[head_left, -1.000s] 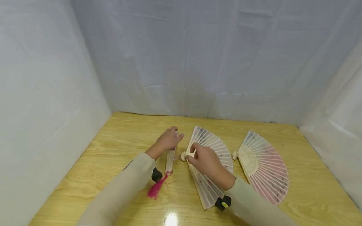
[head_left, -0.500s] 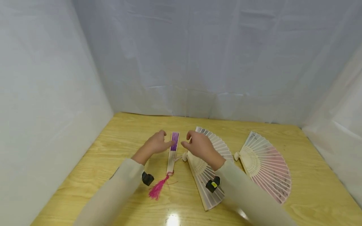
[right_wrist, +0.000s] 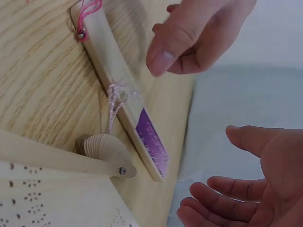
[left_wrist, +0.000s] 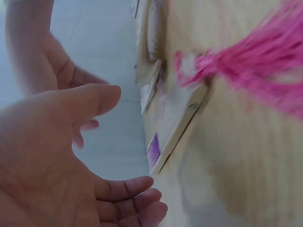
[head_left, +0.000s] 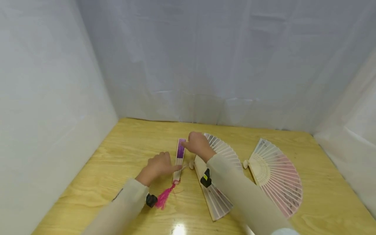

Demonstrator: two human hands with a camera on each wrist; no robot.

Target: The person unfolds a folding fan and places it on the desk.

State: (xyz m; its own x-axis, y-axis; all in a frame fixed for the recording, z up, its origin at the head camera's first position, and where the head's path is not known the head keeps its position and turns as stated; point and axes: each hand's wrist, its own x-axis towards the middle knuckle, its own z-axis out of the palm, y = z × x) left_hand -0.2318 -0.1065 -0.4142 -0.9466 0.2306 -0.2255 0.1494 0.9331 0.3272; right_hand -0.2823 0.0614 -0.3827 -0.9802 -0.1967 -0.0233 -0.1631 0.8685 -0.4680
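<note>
A folded hand fan (head_left: pixel 180 149) with a purple end lies on the table, its pink tassel (head_left: pixel 164 197) toward the near side. My left hand (head_left: pixel 159 165) hovers by its lower half, thumb extended toward it. Over by the purple end is my right hand (head_left: pixel 199 144), in front of an open pale fan (head_left: pixel 227 153) whose middle the sleeve covers. Both wrist views show thumb and fingers spread apart, holding nothing: the left hand (left_wrist: pixel 61 146) beside the tasselled fan, the right hand (right_wrist: pixel 246 189) beyond the purple part (right_wrist: pixel 152 144).
To the right lies a second open fan (head_left: pixel 277 171), pink and white. A light cord with a pale tassel (right_wrist: pixel 106 149) from the middle fan reaches onto the folded one. White sheeting (head_left: pixel 205 65) walls the back and sides of the wooden table (head_left: pixel 123 153).
The left hand has moved off the folded fan's purple end and down toward the near side. My right hand has shifted left and farther away, toward the purple end. The fans stay put.
</note>
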